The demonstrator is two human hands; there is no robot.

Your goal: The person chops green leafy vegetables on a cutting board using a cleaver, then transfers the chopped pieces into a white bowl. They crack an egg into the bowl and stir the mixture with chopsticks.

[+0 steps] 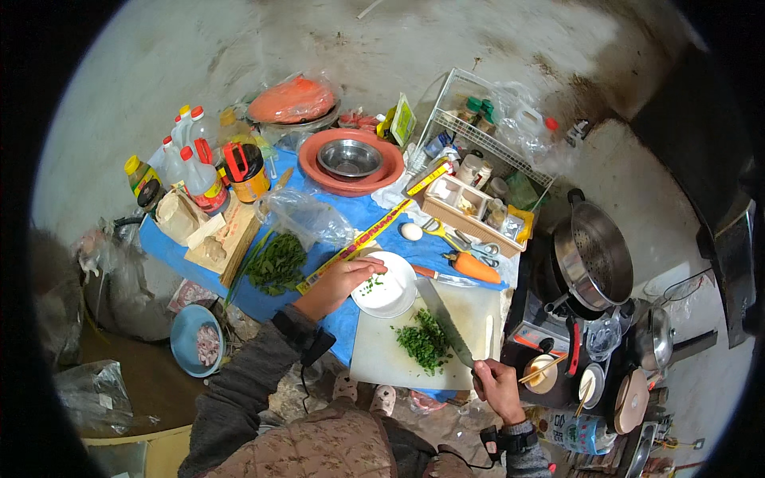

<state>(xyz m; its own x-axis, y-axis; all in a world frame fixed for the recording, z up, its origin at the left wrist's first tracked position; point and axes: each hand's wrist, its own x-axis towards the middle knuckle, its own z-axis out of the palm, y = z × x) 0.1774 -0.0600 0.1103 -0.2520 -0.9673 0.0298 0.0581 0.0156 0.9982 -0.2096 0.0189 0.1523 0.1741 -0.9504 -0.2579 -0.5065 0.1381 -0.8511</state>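
Note:
My left hand (346, 281) is at the left rim of a white bowl (395, 296), fingers reaching over its inside, where a few chopped green bits lie; whether it grips the bowl I cannot tell. The bowl overlaps the upper left corner of a white cutting board (382, 364). My right hand (499, 385) holds a kitchen knife (445, 322) by its handle, the broad blade slanting across the board. Left of the blade lies a pile of chopped green leaves (423, 343). An orange-handled knife (457, 279) and a carrot (476, 267) lie beyond the board.
Leafy greens (278, 263), an egg (411, 232), scissors (483, 250) and a yellow-handled peeler (442, 232) lie on the blue cloth. A steel bowl (349, 158) sits in an orange basin (311, 158). Bottles (203, 179) stand at left; a steamer pot (591, 251) stands at right.

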